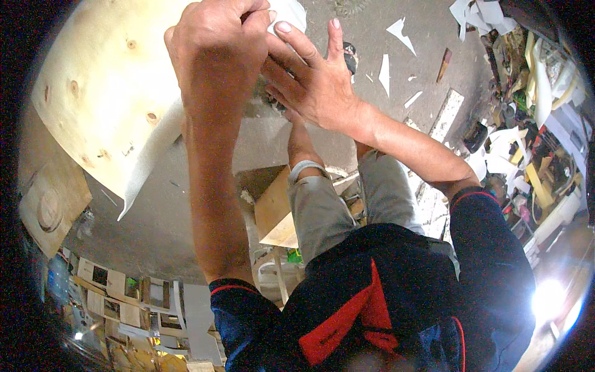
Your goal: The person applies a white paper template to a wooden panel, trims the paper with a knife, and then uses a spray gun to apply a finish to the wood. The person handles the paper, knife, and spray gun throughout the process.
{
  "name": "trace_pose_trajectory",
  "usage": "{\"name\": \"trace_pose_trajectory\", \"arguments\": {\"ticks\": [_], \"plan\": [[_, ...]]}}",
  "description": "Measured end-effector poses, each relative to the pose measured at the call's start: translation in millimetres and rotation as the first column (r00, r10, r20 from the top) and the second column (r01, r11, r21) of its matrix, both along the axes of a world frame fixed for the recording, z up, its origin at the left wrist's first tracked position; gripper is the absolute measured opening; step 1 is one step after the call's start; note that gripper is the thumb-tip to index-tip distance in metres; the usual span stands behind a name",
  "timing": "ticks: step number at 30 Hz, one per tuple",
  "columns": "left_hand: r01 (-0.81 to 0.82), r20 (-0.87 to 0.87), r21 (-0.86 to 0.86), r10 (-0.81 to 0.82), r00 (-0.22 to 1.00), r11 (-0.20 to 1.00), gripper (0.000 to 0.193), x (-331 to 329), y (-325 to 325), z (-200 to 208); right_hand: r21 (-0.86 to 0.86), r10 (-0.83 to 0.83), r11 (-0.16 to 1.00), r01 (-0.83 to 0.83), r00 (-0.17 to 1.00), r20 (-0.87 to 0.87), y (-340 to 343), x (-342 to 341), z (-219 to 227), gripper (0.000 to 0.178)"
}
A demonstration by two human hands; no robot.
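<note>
My left hand is at the top of the view, its fingers curled into a closed grip. Whatever is in that grip is hidden behind the knuckles. Just beside it is my right hand, fingers spread, thumb and forefinger close to a white piece of material; whether they touch it I cannot tell. Under and left of the left hand lies a pale plywood panel with dark knots. A soft white sheet hangs along its near edge and droops to a point.
White scraps and a paint-marked strip lie on the grey floor to the right. A heap of offcuts fills the right side. A wooden box stands by my legs; a small board and stacked wooden frames are at left.
</note>
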State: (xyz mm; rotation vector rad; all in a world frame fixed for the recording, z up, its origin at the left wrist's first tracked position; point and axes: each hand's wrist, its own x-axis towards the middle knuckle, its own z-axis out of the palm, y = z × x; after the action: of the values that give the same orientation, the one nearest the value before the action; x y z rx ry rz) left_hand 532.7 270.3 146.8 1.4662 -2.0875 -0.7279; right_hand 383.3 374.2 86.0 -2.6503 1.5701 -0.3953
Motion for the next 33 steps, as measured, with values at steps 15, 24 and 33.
{"name": "trace_pose_trajectory", "arguments": {"ticks": [15, 24, 33], "plan": [[-0.048, 0.046, -0.017, 0.049, 0.998, 0.999, 0.013, 11, -5, 1, 0.218, -0.015, 0.976, 0.013, 1.000, 0.009, -13, -3, 37, 0.059], [-0.168, 0.244, -0.131, 0.196, 0.950, 0.977, 0.034, 73, 53, 40, 0.171, -0.020, 0.985, 0.025, 0.999, -0.030, -14, 2, 43, 0.053], [-0.198, 0.287, -0.013, 0.193, 0.938, 0.980, 0.012, 66, 53, 26, 0.213, 0.015, 0.977, -0.008, 0.999, -0.032, -10, -1, 46, 0.084]]}}
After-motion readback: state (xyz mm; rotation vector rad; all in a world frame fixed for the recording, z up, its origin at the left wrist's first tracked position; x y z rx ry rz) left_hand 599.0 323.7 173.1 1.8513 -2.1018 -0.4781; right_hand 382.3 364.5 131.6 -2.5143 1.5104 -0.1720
